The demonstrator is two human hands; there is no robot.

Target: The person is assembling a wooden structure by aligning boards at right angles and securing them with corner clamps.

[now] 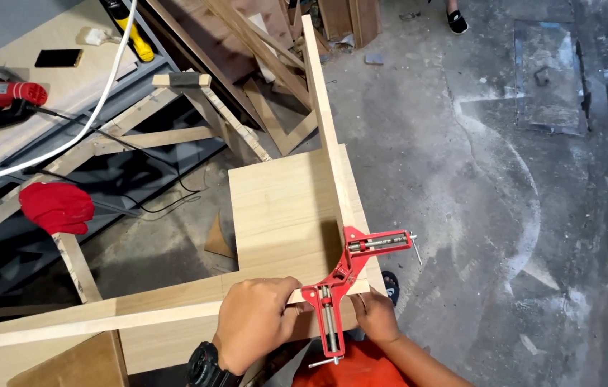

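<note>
Corner-clamping step in hand: two light wooden boards are held at a right angle in a red metal corner clamp, at roughly 6 o'clock in the view. One long pale wooden board on edge runs from the clamp toward 12 o'clock; a second long pale board runs toward 9 o'clock. Both stand on a flat light plywood panel serving as the table.

The left hand, a black wristwatch on the wrist, is closed around the 9 o'clock board just beside the clamp. The right hand is curled at the clamp's lower screw arm, touching it; whether the handle itself is gripped cannot be told.

Judgement: the joint appears seated; the next move probably calls for the screw handles to be turned while the boards are kept flush.

Edges: the panel's right edge lies just past the clamp at 3 o'clock, with open concrete floor beyond. At 9–11 o'clock room is tighter: a red cloth, a red power tool, a white cable and stacked timber offcuts.
</note>
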